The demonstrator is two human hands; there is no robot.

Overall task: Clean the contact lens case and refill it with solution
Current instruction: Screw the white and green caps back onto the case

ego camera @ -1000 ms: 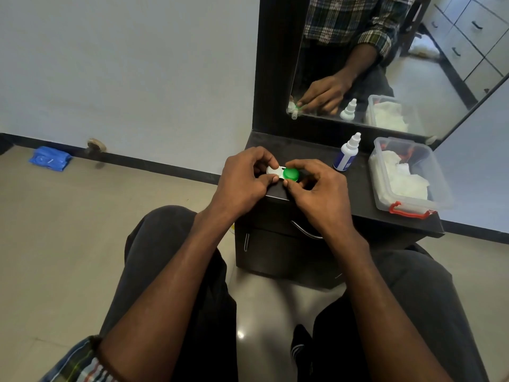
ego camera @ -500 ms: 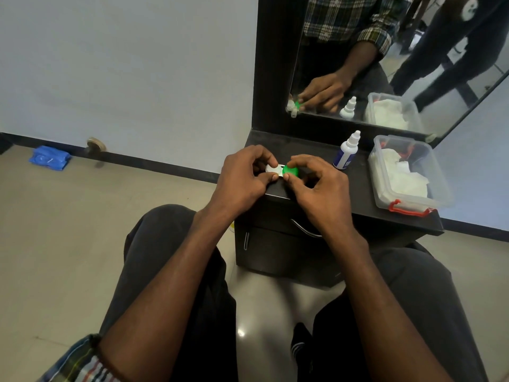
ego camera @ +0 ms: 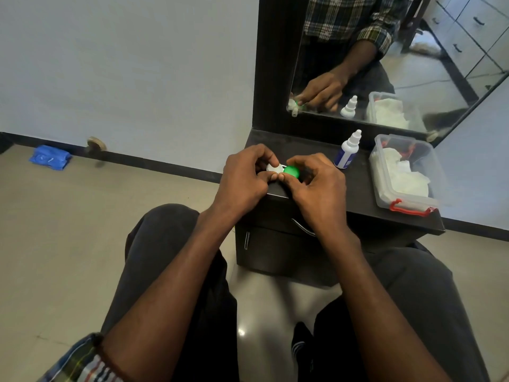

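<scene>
A small white contact lens case [ego camera: 275,169] with a green cap [ego camera: 291,171] on its right side is held just above the front left corner of the dark dresser top [ego camera: 355,186]. My left hand [ego camera: 245,179] pinches the white left end of the case. My right hand [ego camera: 316,186] has its thumb and fingers closed around the green cap. A white solution bottle [ego camera: 347,150] with a blue label and a pointed nozzle stands upright on the dresser, to the right of my hands.
A clear plastic box [ego camera: 403,199] with red latches holds white tissues at the dresser's right end. A mirror [ego camera: 385,64] stands behind the dresser top. My knees are in front of the dresser. A blue cloth [ego camera: 50,157] lies on the floor by the wall.
The hands and case stay in almost the same spot. My right fingers have shifted slightly on the green cap. A person seen in the mirror half a second ago is gone.
</scene>
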